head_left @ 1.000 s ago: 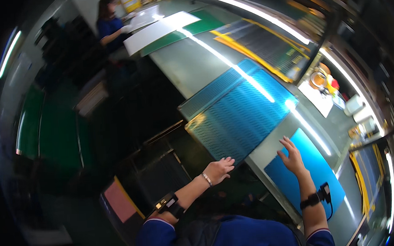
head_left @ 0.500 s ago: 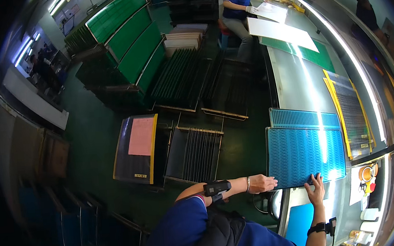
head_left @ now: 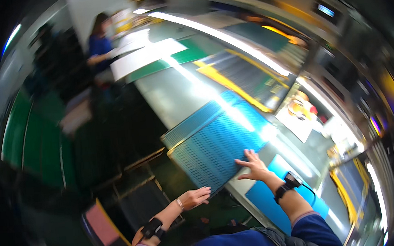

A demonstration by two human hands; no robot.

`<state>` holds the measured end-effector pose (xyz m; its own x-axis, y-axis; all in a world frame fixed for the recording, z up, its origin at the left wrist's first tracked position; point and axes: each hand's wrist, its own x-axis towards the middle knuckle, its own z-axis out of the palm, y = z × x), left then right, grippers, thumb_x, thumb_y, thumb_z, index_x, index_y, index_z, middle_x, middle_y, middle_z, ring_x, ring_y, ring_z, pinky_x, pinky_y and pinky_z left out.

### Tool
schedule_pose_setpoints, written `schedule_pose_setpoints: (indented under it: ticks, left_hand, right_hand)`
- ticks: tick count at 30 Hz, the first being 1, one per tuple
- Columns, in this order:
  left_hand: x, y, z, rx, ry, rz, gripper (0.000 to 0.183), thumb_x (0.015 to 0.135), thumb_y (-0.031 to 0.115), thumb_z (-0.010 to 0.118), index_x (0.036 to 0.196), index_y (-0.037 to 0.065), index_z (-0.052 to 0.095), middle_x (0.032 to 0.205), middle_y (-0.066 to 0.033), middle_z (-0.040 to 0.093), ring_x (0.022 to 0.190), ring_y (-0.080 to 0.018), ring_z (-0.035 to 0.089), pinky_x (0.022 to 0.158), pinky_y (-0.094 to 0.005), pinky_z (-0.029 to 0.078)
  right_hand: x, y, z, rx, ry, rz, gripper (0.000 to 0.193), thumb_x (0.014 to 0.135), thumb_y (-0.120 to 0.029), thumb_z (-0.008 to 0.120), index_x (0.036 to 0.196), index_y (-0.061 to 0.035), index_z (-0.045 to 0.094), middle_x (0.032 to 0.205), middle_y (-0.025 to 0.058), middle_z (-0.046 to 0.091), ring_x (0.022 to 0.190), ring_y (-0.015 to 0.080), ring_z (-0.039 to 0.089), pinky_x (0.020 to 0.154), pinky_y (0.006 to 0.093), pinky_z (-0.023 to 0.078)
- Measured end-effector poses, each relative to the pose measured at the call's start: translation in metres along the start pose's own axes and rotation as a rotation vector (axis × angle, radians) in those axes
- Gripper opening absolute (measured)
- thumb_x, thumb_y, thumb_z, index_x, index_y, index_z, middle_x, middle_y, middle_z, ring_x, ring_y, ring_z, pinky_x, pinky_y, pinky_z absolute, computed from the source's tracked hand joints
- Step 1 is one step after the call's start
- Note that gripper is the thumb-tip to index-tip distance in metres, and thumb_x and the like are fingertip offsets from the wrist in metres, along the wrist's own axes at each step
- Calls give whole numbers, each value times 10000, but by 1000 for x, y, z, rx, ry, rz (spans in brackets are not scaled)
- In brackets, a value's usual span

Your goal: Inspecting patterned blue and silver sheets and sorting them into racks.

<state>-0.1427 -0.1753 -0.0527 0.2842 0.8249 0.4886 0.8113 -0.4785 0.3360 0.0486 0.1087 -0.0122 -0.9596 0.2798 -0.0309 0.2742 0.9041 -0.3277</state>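
Observation:
A blue perforated-looking panel (head_left: 212, 145) with rows of small dark marks lies slanted on the worktable, its left part reaching past the table edge. Under its far side another blue panel (head_left: 192, 120) shows as a strip. At the near corner, my left hand (head_left: 195, 198) has its fingers closed about the edge; the fingertips are slightly blurred. My right hand (head_left: 255, 167) is open with fingers spread at the panel's near right edge, and whether it presses on the surface is hard to tell. A plain blue sheet (head_left: 268, 200) lies on the table below my right forearm.
Yellow-edged dark panels (head_left: 249, 80) lie toward the table's back. Farther off, a person (head_left: 100, 47) sits by a white board (head_left: 149, 58) over a green sheet. On the floor at left stand a dark rack (head_left: 143, 200) and a panel with a pink paper (head_left: 101, 225).
My view has swung to the right, so the table now runs slantwise across it. My right hand's fingers have spread wider; my left hand stays at the panel's corner.

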Motion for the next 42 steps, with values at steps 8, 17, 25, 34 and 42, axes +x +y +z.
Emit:
schedule_pose_setpoints:
  ticks: [8, 17, 25, 34, 42]
  left_hand:
    - [34, -21, -9, -166, -294, -124, 119, 759, 151, 678, 844, 70, 668, 996, -53, 668, 994, -173, 621, 791, -280, 530]
    - [8, 8, 5, 41, -66, -186, 257, 697, -14, 517, 930, 60, 595, 1153, -124, 604, 1013, -258, 625, 811, -315, 553]
    - [5, 10, 5, 21, 27, -118, 187, 758, 4, 530, 942, 23, 554, 1107, -155, 599, 958, -274, 635, 739, -302, 561]
    - [14, 5, -5, -101, 337, -465, 208, 759, -42, 575, 927, 74, 537, 841, -82, 569, 707, -263, 608, 557, -315, 509]
    - [88, 28, -55, 110, 606, -496, 138, 756, -53, 606, 838, 57, 588, 835, -60, 625, 720, -222, 630, 612, -304, 532]
  right_hand:
    - [-8, 4, -5, -34, -30, 128, 749, 645, -677, 658, 1286, -318, 514, 1460, 238, 213, 1352, 461, 131, 1107, 520, 130]
    - [-8, -2, -2, -24, 55, 76, 779, 568, -632, 733, 1248, -293, 556, 1426, 278, 247, 1316, 491, 202, 1075, 566, 177]
    - [-9, -8, -1, -10, 65, 93, 788, 536, -631, 750, 1217, -273, 579, 1407, 298, 269, 1302, 514, 213, 1059, 580, 196]
    - [-18, -19, 10, -44, 71, 55, 726, 583, -634, 712, 1207, -287, 585, 1391, 297, 300, 1291, 507, 243, 1052, 589, 190]
    - [-17, -5, 28, -165, 166, 88, 354, 804, -415, 613, 1144, -313, 625, 1341, 280, 376, 1225, 462, 369, 1011, 574, 263]
